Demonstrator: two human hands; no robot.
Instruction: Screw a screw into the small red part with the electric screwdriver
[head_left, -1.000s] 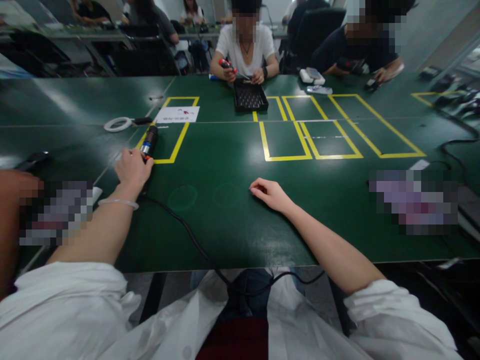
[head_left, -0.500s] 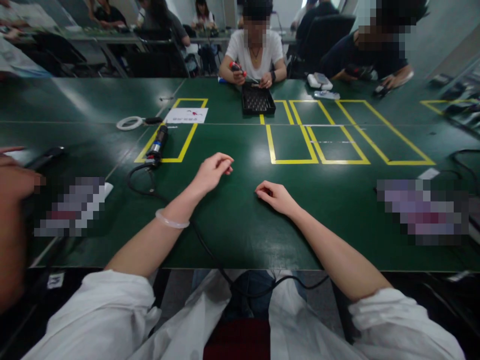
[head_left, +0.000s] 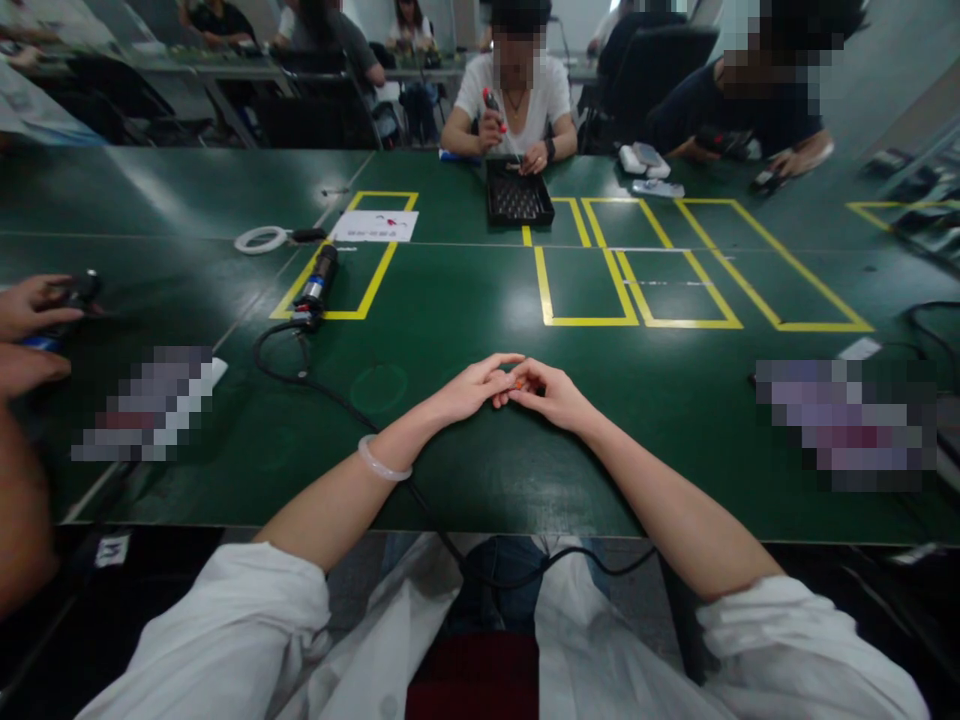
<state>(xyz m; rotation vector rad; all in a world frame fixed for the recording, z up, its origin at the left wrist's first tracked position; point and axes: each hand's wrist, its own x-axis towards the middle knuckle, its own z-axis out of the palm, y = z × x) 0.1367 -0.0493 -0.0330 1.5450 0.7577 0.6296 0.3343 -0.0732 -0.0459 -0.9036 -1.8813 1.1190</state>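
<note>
My left hand [head_left: 476, 385] and my right hand [head_left: 553, 392] meet fingertip to fingertip just above the green table [head_left: 465, 480]. Both have their fingers curled inward and pressed together. A tiny orange-red spot [head_left: 518, 383] shows between the fingers, too small to make out. A pale translucent bangle [head_left: 382, 462] circles my left wrist. Beyond my left hand lies a black cylindrical corded tool [head_left: 319, 278] with a blue band. Its black cable [head_left: 349, 405] runs under my left forearm and over the table's front edge.
Yellow tape outlines [head_left: 589, 322] mark the table. A white printed sheet [head_left: 375, 228] and a coiled white cable [head_left: 261, 240] lie far left. Across, a person holds a red screwdriver [head_left: 493, 105] over a black tray [head_left: 519, 205]. A neighbour's hand [head_left: 37, 305] is at left.
My left hand has moved right and toward me until its fingers meet those of my right hand, which has hardly moved. The person opposite has raised the screwdriver more upright.
</note>
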